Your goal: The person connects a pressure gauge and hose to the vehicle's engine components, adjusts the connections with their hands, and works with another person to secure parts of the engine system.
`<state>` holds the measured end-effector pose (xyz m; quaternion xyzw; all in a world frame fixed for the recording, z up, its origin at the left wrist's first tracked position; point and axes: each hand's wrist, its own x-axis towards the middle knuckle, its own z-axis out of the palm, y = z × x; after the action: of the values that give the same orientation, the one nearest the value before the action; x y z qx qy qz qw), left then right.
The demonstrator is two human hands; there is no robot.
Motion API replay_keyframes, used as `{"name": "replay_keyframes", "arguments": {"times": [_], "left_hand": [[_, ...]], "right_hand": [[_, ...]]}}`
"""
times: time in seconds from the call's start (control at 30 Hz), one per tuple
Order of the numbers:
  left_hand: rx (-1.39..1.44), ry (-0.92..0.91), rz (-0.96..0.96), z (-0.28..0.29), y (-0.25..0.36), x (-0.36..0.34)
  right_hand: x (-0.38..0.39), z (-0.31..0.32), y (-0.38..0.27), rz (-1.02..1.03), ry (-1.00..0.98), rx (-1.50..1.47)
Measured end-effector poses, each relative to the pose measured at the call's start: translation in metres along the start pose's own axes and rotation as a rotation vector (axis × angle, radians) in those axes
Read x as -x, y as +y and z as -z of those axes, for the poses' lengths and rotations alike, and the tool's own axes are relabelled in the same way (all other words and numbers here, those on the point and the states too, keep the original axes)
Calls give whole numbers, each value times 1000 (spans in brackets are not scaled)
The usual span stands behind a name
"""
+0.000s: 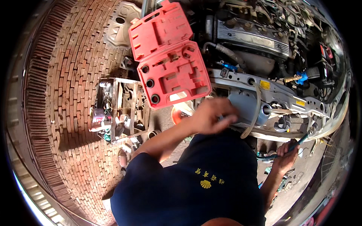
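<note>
My left hand (pixel 217 115), smeared by motion, is in front of my body, just below an open red plastic tool case (pixel 184 81). Its thumb points toward a bluish translucent container (pixel 243 105) at the car's front; whether the fingers hold anything is unclear. Lower right, my right hand (pixel 285 156) is closed around a thin dark teal hose (pixel 301 141), which runs up toward the front edge of the car. Moulded slots fill the case, most of them bare, with several black round pieces along its left side. A pale flexible tube (pixel 257 109) hangs down over the container.
An open engine bay with a ribbed engine cover (pixel 252 37) spans the upper right, behind a metal crossmember (pixel 277 88). Blue-and-brass fittings (pixel 301 78) lie inside it. At left, a crate of parts (pixel 124 109) stands by a brick wall (pixel 85 75); a beige panel (pixel 122 24) is above.
</note>
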<state>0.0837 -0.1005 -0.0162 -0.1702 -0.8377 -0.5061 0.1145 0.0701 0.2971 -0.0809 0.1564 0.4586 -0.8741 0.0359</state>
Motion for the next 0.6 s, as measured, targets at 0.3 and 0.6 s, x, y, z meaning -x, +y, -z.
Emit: {"name": "replay_keyframes", "arguments": {"times": [0.3, 0.6], "left_hand": [[-803, 400, 233, 135, -136, -10], [-870, 258, 295, 153, -155, 3]], "right_hand": [[18, 1, 0, -48, 96, 13], [21, -15, -4, -28, 173, 98]]}}
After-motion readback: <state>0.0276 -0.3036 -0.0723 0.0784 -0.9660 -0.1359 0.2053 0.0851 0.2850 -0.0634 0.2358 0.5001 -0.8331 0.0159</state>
